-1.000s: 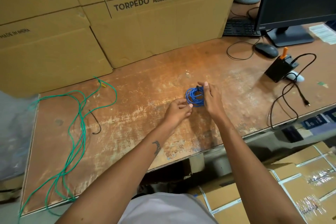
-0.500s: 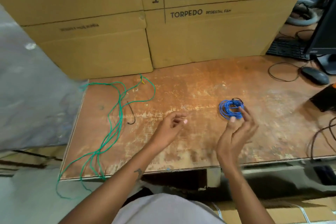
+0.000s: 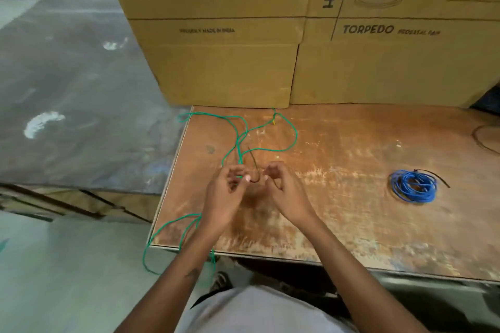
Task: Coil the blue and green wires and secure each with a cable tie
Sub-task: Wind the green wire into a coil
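Note:
The blue wire (image 3: 412, 185) lies as a small coil at the right of the wooden table (image 3: 351, 224), with a black cable tie (image 3: 439, 179) sticking out of it; neither hand touches it. The green wire (image 3: 296, 136) sprawls loose over the table's left part and hangs over the front-left corner. My left hand (image 3: 226, 197) pinches a strand of the green wire. Close beside it, my right hand (image 3: 286, 192) curls its fingers at a second black cable tie (image 3: 253, 162) that stands between the two hands.
Large cardboard boxes (image 3: 221, 62) stand along the table's back edge. A loop of black cable (image 3: 483, 144) shows at the far right. The table's left edge drops to grey floor (image 3: 67, 76).
The blue coil was let go and now lies on the table. Both hands moved left to the green wire and the second cable tie. My view swung left.

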`<state>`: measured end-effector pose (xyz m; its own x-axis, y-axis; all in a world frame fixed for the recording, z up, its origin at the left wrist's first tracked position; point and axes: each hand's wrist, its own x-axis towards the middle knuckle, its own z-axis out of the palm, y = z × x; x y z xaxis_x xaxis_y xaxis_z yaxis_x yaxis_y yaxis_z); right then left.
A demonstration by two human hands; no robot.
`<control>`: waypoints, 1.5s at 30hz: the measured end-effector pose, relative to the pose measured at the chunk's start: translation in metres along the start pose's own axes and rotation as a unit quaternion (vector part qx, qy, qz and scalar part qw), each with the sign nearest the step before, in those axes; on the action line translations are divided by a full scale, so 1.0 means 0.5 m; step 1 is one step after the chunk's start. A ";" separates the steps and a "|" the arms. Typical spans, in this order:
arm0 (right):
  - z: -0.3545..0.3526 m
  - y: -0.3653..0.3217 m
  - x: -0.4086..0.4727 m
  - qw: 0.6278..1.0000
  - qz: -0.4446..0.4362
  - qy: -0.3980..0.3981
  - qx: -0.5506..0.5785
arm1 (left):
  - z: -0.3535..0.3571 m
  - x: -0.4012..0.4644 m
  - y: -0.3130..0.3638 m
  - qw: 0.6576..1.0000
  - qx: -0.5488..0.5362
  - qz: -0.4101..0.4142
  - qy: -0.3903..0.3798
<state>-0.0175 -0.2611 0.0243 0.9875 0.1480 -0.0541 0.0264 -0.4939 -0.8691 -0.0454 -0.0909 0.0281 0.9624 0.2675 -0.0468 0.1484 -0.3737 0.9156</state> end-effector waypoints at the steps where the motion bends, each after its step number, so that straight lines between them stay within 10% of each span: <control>1: 0.017 -0.008 0.028 0.999 0.035 -0.023 -0.003 | -0.012 0.015 -0.009 0.999 0.032 -0.003 0.017; 9: 0.163 -0.029 0.203 0.984 0.169 -0.041 -0.046 | -0.048 0.145 -0.104 0.977 0.190 -0.092 -0.040; 19: 0.198 -0.100 0.217 0.965 0.204 0.013 -0.162 | -0.039 0.179 -0.100 0.976 -0.062 -0.172 -0.122; 26: 0.181 -0.127 0.183 0.988 0.128 0.064 -0.057 | -0.071 0.190 -0.048 0.898 -0.339 -0.278 -0.044; 38: 0.149 -0.145 0.027 0.992 -0.120 0.040 -0.026 | -0.086 0.194 0.080 0.912 -0.342 -0.188 -0.127; 45: 0.098 -0.164 0.027 0.958 0.100 0.155 0.219 | -0.086 0.152 0.102 0.923 -0.332 -0.125 -0.147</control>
<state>-0.0139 -0.1764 0.0707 0.9664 -0.2079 -0.1514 -0.1690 -0.0695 -0.9832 0.0254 -0.0514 0.0882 0.9514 -0.0167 -0.3076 0.2966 0.3198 0.8999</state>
